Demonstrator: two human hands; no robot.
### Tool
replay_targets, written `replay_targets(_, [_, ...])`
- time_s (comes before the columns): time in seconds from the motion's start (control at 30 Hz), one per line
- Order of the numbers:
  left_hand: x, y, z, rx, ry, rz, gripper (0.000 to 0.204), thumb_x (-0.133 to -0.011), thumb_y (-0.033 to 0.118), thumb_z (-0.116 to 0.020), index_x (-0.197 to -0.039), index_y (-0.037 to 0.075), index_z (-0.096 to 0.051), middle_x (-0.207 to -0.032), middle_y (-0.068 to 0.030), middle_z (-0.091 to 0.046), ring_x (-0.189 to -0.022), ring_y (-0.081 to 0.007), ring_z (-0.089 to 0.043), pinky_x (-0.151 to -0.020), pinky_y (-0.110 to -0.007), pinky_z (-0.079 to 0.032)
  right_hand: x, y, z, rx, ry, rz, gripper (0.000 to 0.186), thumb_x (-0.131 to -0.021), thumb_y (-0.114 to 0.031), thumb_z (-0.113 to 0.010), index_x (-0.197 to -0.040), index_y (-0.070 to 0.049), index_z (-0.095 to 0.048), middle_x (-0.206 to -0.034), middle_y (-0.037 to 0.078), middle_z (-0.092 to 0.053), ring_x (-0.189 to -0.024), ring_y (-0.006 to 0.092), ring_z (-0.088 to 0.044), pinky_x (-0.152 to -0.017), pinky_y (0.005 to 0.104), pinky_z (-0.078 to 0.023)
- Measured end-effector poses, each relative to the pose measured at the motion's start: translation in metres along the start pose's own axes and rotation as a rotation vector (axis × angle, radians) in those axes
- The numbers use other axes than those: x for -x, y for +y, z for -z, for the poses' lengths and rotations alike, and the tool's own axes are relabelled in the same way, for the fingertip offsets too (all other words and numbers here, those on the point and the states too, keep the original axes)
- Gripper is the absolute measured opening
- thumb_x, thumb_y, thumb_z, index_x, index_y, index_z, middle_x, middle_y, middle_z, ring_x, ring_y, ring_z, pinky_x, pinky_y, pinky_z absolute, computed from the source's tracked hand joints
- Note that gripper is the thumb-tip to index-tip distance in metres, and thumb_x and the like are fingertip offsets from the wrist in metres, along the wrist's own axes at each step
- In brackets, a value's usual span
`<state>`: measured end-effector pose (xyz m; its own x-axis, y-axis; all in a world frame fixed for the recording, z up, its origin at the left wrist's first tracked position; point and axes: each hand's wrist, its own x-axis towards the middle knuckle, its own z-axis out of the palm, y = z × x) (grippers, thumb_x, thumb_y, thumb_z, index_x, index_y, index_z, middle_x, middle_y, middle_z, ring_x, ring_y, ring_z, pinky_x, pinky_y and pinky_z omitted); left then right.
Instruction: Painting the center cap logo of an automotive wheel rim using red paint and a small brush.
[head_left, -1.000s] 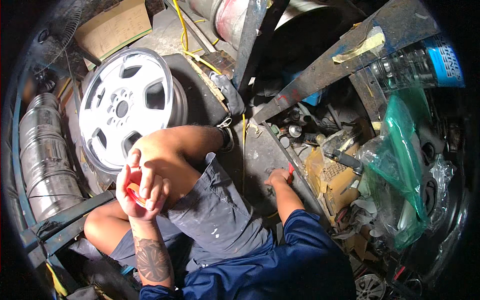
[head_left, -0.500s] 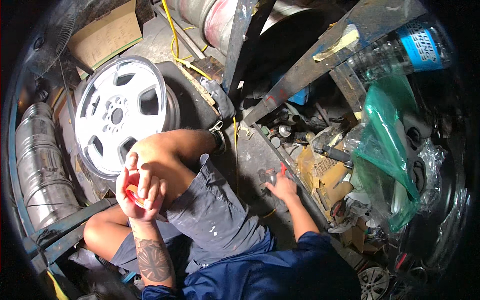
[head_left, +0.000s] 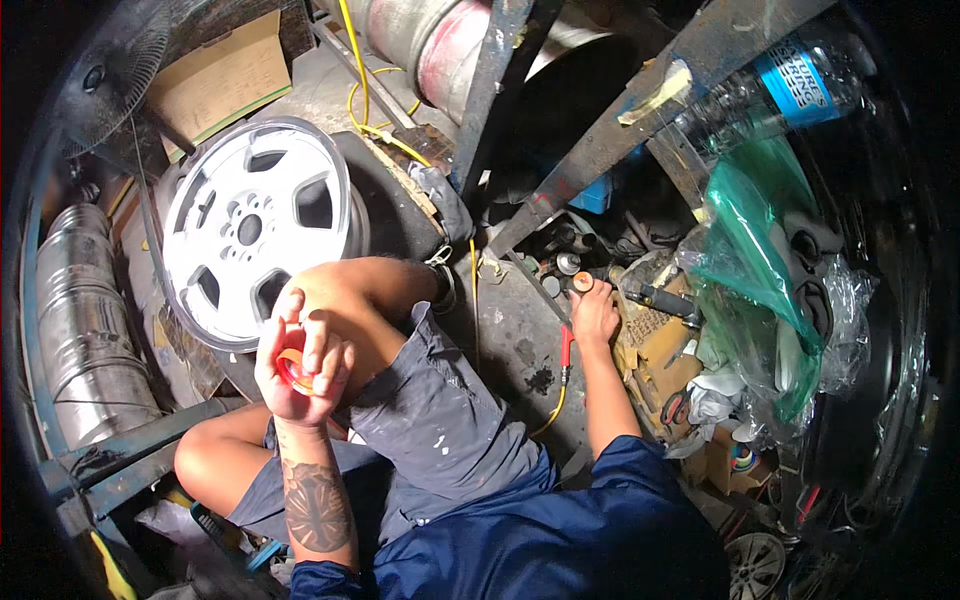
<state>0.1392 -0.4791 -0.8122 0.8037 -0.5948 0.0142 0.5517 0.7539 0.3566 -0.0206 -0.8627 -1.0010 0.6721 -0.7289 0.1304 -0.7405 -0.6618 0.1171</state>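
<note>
My left hand point(head_left: 303, 375) is raised over my bent knee, its fingers curled round a small red-orange ring-shaped thing point(head_left: 292, 368) that looks like a roll of tape. To the right, my right hand point(head_left: 597, 317) reaches to the clutter beside the metal rail. Its fingertips close on a small round thing with an orange-brown top point(head_left: 583, 282); the body below is mostly hidden. Just below that hand lies a red-handled tool point(head_left: 567, 345) on a yellow hose. Behind my left hand a white-faced wheel rim point(head_left: 225, 225) leans on a dark tyre-like base.
Silver ribbed cylinders point(head_left: 85, 335) line the left side, near a fan point(head_left: 95, 78). A blue-grey metal frame point(head_left: 620, 130) slants across the right. Green plastic sheeting point(head_left: 750, 250), a water bottle point(head_left: 790, 90), scissors point(head_left: 676, 408) and a power tool point(head_left: 665, 303) crowd that side.
My right hand has let go of the red-handled tool and moved up and right to the small round thing. My left hand keeps its hold, shifted slightly right in the picture.
</note>
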Motion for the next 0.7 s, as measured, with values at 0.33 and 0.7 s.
replay_targets(0.33, [-0.006,0.002,-0.003,0.039,-0.006,-0.012,0.02,-0.1,0.027,-0.035,-0.111,0.011,-0.039,-0.063,-0.0055,-0.049,-0.038,-0.0152,-0.047,-0.047,-0.031,-0.04,0.034,-0.002,0.017,-0.343,0.012,0.046,0.028,-0.089,-0.014,-0.05,-0.116,-0.005,-0.054,-0.105,0.019,-0.058,-0.096,0.0384,-0.057,-0.08,0.0472,-0.046])
replay_targets(0.7, [-0.01,0.002,-0.01,0.005,-0.039,0.011,0.021,-0.101,0.024,-0.031,-0.113,0.011,-0.041,-0.06,-0.0036,-0.048,-0.036,-0.0113,-0.044,-0.051,-0.03,-0.037,0.14,0.014,-0.124,-0.514,-0.763,-0.246,0.041,-0.078,0.001,-0.054,-0.117,-0.015,-0.054,-0.098,0.017,-0.066,-0.092,0.0382,-0.062,-0.08,0.0467,-0.048])
